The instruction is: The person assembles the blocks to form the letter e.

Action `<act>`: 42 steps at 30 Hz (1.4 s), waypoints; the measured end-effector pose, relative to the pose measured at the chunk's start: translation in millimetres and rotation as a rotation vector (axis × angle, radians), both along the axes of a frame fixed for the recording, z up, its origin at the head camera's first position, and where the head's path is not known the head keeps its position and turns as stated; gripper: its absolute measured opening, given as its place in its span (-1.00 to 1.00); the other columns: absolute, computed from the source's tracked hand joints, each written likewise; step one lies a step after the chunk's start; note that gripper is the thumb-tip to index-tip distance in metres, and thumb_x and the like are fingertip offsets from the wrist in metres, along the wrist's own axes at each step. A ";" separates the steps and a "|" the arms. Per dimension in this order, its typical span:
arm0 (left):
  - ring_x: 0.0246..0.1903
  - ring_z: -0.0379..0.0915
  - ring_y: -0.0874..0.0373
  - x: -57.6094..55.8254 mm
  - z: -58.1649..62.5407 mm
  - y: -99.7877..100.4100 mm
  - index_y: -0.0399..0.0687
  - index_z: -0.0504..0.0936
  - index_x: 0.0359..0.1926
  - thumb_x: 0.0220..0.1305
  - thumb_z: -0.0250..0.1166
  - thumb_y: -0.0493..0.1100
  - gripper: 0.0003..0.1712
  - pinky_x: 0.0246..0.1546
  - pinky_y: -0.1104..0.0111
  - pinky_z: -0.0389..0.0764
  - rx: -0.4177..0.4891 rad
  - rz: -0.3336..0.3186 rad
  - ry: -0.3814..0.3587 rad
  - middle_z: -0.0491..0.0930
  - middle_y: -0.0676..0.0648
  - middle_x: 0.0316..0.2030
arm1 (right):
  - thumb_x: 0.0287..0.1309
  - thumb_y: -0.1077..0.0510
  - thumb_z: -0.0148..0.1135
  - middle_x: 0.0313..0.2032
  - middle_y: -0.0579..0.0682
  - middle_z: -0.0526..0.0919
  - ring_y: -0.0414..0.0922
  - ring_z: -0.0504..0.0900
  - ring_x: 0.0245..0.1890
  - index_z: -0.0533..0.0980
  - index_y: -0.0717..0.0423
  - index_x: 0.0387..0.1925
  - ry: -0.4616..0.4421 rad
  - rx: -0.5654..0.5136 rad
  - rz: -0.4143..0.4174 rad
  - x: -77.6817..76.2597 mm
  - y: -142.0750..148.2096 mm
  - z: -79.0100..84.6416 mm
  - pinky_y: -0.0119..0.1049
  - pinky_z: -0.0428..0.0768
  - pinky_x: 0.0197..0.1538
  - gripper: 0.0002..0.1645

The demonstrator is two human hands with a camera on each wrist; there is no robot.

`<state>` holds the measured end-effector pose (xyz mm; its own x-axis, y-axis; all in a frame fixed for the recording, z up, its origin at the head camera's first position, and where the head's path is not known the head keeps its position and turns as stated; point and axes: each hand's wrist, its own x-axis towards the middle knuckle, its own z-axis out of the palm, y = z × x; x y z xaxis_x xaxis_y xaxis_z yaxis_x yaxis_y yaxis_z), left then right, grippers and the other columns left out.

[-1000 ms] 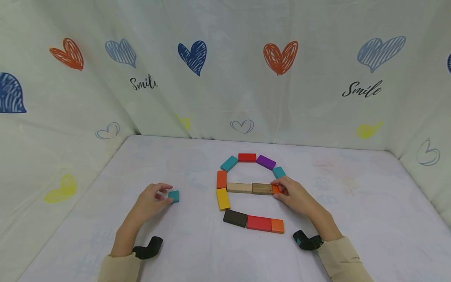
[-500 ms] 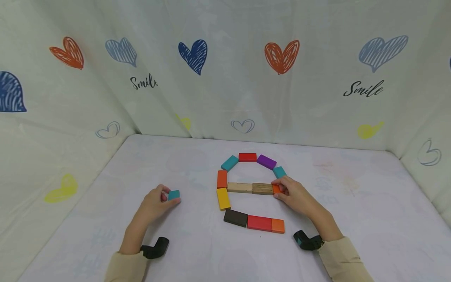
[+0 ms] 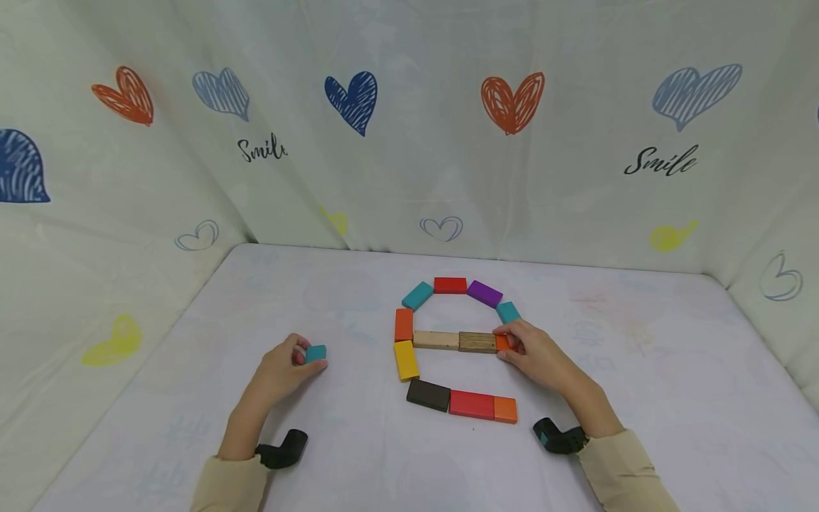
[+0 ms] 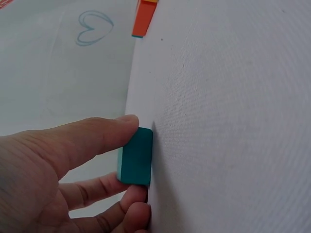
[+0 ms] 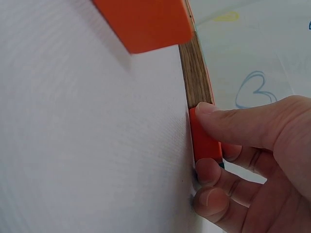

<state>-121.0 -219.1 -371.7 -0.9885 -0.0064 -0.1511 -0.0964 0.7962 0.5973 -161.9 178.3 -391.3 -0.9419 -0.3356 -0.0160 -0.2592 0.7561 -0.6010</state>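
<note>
My left hand (image 3: 276, 373) pinches a small teal block (image 3: 316, 353) on the left side of the table. In the left wrist view, the thumb lies at one end of that teal block (image 4: 136, 156) and fingers at the other. My right hand (image 3: 540, 358) grips a short orange block (image 3: 502, 343), partly covered by its fingers. This orange block (image 5: 206, 139) abuts a brown wood-grain block (image 3: 477, 342), which adjoins a pale wooden block (image 3: 436, 340). Just above the right hand lies another teal block (image 3: 508, 312), its lower end hidden by the fingers.
An arch holds a red block (image 3: 450, 285), a purple block (image 3: 484, 293), a teal block (image 3: 418, 296) and an orange-red block (image 3: 404, 324). Below are a yellow block (image 3: 406, 360), a black block (image 3: 428, 395), a red block (image 3: 471, 404) and an orange block (image 3: 505, 409). A printed curtain (image 3: 409, 178) stands behind.
My left hand has shifted slightly right, its thumb now along the teal block's near side and its fingers more curled. The right hand and the other blocks keep their places.
</note>
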 end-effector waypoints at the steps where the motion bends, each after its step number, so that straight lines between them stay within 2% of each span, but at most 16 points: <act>1: -0.35 0.33 0.07 -0.1 -0.2 0.1 -0.32 0.37 -0.06 0.16 0.28 -0.03 -0.50 -0.38 0.35 0.33 -0.002 0.001 0.001 0.42 -0.13 -0.36 | 0.09 0.23 0.27 -0.39 -0.03 0.38 -0.15 0.37 -0.31 0.45 0.20 0.04 0.001 0.001 -0.001 0.1 0.0 0.2 -0.42 0.46 -0.31 -0.56; 10: -0.36 0.36 0.07 -0.4 -0.6 1.1 -0.32 0.40 -0.04 0.14 0.30 -0.05 -0.50 -0.40 0.35 0.35 -0.012 0.020 0.011 0.45 -0.12 -0.37 | 0.09 0.23 0.27 -0.39 -0.03 0.38 -0.14 0.37 -0.31 0.45 0.21 0.04 0.008 0.000 0.000 -0.4 1.0 0.2 -0.44 0.44 -0.32 -0.56; 19: -0.34 0.38 0.06 -0.2 3.8 3.9 -0.33 0.40 0.02 0.14 0.29 -0.09 -0.48 -0.39 0.31 0.41 -0.023 0.043 -0.018 0.48 -0.14 -0.35 | 0.09 0.22 0.27 -0.39 -0.04 0.38 -0.15 0.37 -0.31 0.45 0.20 0.04 0.004 0.002 0.000 -0.8 0.3 0.9 -0.45 0.44 -0.32 -0.56; 26: -0.32 0.41 0.07 -0.1 5.0 10.9 -0.35 0.43 0.06 0.12 0.28 -0.14 -0.48 -0.37 0.28 0.45 -0.013 0.008 0.006 0.52 -0.17 -0.32 | 0.09 0.22 0.27 -0.39 -0.03 0.38 -0.15 0.37 -0.31 0.44 0.21 0.04 0.001 0.001 0.004 0.7 0.0 2.6 -0.43 0.45 -0.32 -0.55; 36: -0.33 0.41 0.09 4.4 17.8 31.3 -0.30 0.48 0.05 0.09 0.29 -0.19 -0.51 -0.34 0.28 0.47 0.003 -0.034 0.046 0.53 -0.18 -0.27 | 0.08 0.21 0.28 -0.40 -0.03 0.38 -0.16 0.37 -0.33 0.44 0.22 0.05 -0.007 0.010 -0.001 2.1 -0.1 5.4 -0.45 0.43 -0.35 -0.54; 42: -0.31 0.41 0.10 4.6 20.4 43.4 -0.24 0.50 0.07 0.07 0.29 -0.22 -0.51 -0.33 0.32 0.44 -0.015 -0.052 0.058 0.51 -0.14 -0.27 | 0.08 0.21 0.28 -0.39 -0.03 0.40 -0.16 0.38 -0.33 0.43 0.22 0.06 -0.015 0.022 -0.004 4.2 0.3 8.0 -0.45 0.45 -0.35 -0.52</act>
